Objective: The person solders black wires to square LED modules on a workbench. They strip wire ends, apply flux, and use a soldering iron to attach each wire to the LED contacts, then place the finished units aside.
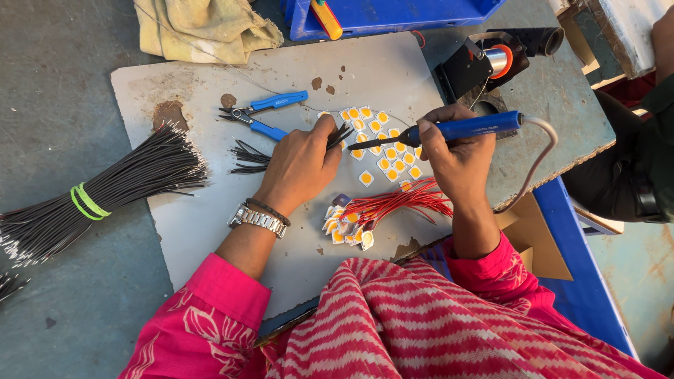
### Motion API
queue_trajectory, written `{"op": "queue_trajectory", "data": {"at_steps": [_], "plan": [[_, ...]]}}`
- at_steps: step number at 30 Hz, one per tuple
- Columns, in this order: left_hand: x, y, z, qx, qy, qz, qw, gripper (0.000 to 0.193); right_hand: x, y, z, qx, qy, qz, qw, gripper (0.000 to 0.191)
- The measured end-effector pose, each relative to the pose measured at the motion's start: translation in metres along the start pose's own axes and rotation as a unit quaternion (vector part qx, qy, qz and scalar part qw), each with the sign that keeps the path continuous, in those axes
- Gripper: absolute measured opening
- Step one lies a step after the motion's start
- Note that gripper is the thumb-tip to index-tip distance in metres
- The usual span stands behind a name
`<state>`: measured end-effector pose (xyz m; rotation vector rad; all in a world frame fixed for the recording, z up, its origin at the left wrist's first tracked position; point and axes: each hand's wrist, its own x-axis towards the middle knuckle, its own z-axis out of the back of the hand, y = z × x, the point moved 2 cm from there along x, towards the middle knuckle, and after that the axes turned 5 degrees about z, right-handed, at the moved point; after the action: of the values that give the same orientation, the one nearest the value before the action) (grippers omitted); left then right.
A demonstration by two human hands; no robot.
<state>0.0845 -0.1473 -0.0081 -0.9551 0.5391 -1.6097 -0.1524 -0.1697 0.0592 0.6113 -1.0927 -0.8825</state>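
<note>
My left hand (300, 165) rests on the grey board (210, 217) and pinches a short black wire (342, 135), one of a small fan of black wires (247, 156) lying under it. My right hand (456, 158) grips a blue soldering iron (469, 128) whose dark tip points left at the wire end. Below the tip lie several small white squares with yellow centres (382, 144) in loose rows. Nearer me, more such squares (345, 230) carry red wires (400, 200).
Blue-handled cutters (267, 116) lie on the board's far left part. A large bundle of black wires with a green band (98, 193) lies left. A cloth (200, 28), a blue tray (393, 14) and a solder spool stand (495, 60) sit behind. Another person's dark sleeve (642, 161) is at right.
</note>
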Motion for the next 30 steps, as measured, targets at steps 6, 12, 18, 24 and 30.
{"op": "queue_trajectory", "data": {"at_steps": [6, 12, 18, 24, 30], "plan": [[0.0, -0.0001, 0.0006, 0.003, 0.008, 0.01, 1.0, 0.018, 0.0023, -0.0015, 0.0039, -0.007, -0.017, -0.006, 1.0, 0.009], [0.0011, 0.0002, 0.0009, 0.004, 0.004, 0.004, 1.0, 0.019, 0.0023, -0.007, 0.0017, -0.003, -0.016, -0.019, 1.0, 0.009], [0.0005, -0.0004, 0.0009, 0.002, 0.007, 0.008, 1.0, 0.017, 0.0022, -0.0077, 0.0038, -0.001, -0.012, -0.004, 1.0, 0.009], [-0.0002, -0.0003, 0.0015, 0.002, 0.008, 0.013, 1.0, 0.017, 0.004, -0.0069, 0.0072, 0.004, -0.025, -0.002, 1.0, 0.009], [-0.0004, -0.0003, 0.0021, -0.001, 0.003, 0.009, 1.0, 0.017, 0.0035, -0.0074, 0.0019, -0.002, -0.016, -0.006, 1.0, 0.01]]}}
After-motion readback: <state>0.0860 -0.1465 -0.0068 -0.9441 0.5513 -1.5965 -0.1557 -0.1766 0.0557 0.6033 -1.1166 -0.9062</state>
